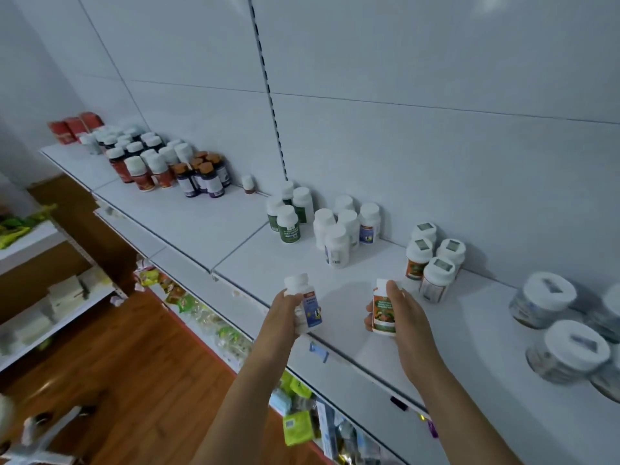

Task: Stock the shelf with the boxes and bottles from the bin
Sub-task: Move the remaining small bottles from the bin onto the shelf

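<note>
Shelf: white shelf (208, 226) on a white panelled wall, wood floor below.
Left hand: left hand (285, 310) wrapped around a white-capped blue-label bottle (303, 302), tilted above the shelf's front edge.
Right hand: right hand (401, 313) closed on an orange-and-green-label bottle (382, 312), upright over the shelf.
Nearby: white bottle cluster (345, 229) behind both hands; orange-label group (432, 260) just beyond the right hand; wide jars (550, 317) at the shelf's right end.

Single head-worn view, wide-angle, tilted, looking forward and down along the white shelf (335, 297), close above both hands' fingers (391, 290).
</note>
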Motion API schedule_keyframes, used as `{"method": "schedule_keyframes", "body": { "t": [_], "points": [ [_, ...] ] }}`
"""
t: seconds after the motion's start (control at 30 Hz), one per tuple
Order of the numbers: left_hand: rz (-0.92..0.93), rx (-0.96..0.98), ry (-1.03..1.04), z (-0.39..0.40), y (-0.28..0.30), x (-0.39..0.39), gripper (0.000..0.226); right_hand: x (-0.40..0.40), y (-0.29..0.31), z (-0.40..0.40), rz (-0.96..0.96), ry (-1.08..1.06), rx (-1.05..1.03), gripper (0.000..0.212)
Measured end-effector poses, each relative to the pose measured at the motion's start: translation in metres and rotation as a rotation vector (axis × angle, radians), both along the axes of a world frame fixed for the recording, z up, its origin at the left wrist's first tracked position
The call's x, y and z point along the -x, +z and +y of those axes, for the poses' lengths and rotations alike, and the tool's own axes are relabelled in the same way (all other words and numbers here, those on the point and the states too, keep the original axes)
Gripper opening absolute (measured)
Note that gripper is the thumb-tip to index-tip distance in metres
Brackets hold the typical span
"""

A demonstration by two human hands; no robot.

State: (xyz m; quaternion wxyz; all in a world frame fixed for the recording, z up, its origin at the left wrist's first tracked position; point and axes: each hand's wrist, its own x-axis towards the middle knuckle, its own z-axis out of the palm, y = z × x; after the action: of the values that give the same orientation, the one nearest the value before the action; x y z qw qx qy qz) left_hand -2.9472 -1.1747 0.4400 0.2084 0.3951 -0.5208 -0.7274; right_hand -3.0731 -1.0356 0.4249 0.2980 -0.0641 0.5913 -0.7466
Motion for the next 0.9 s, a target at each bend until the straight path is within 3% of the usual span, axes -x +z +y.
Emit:
{"method": "schedule_keyframes", "body": {
  "t": [0.3, 0.43, 0.53, 0.7, 0.8, 0.9],
  "points": [
    [-0.063, 0.700, -0.145, -0.089, -0.025, 0.053, 0.037, -0.015, -0.011, -0.012, 0.193, -0.107, -0.094, 0.032],
    [-0.268, 1.102, -0.340, -0.107, -0.063, 0.070, 0.038, -0.021, -0.009, -0.015, 0.192, -0.209, -0.112, 0.041],
    [-0.345, 1.346, -0.326, -0.107, -0.080, 0.071, 0.026, -0.025, -0.008, -0.014, 0.180, -0.283, -0.137, 0.043],
    [-0.275, 1.346, -0.241, -0.097, -0.072, 0.060, 0.019, -0.046, -0.016, -0.001, 0.226, -0.398, -0.178, 0.030],
    [-0.171, 1.462, -0.437, -0.088, -0.071, 0.052, 0.024, -0.059, -0.020, 0.008, 0.210, -0.468, -0.158, 0.016],
    [-0.075, 1.527, -0.553, -0.091, -0.075, 0.054, 0.008, -0.061, -0.014, 0.010, 0.267, -0.513, -0.259, 0.018]
  ]
}}
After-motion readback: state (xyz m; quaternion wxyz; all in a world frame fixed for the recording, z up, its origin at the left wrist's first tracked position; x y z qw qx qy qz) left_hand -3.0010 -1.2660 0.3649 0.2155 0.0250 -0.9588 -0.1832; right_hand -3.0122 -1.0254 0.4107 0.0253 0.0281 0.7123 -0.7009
